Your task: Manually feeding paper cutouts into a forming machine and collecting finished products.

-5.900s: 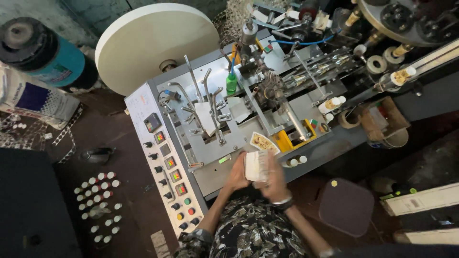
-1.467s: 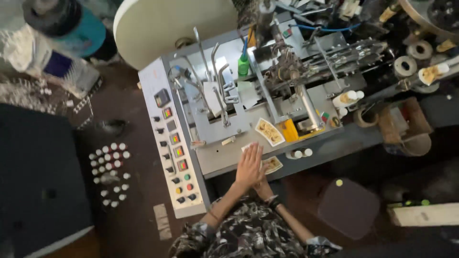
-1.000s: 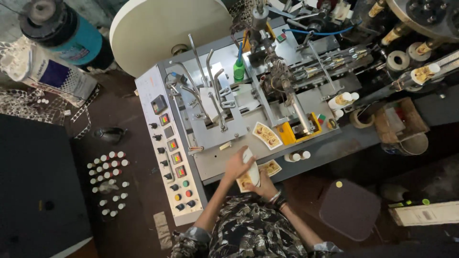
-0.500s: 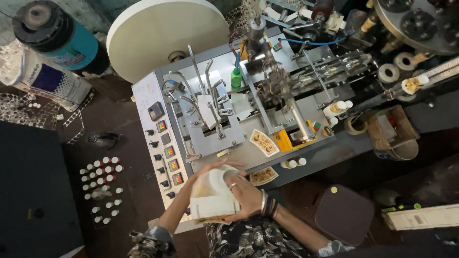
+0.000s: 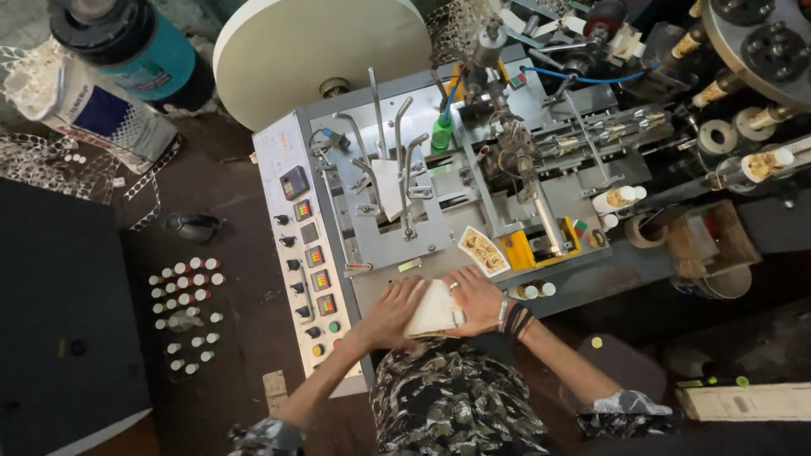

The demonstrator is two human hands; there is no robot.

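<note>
A stack of white fan-shaped paper blanks (image 5: 432,311) rests at the front edge of the grey machine table (image 5: 591,268). My left hand (image 5: 390,311) presses on its left side and my right hand (image 5: 478,300), with a ring and dark wristbands, clasps its right side. Just beyond the hands lies a printed blank (image 5: 483,251). Further back stands the feeder (image 5: 397,181) of bent metal guide rods, with white blanks between them.
A control panel (image 5: 308,253) with buttons and small displays runs along the machine's left side. Behind are a large white paper roll (image 5: 321,51) and a green bottle (image 5: 441,133). Small vials (image 5: 186,312) stand on the floor at the left, and a brown stool (image 5: 625,363) at the right.
Half a second ago both hands held the stack lower and to the left, spread apart. They have brought it up to the machine's front edge and closed it between them.
</note>
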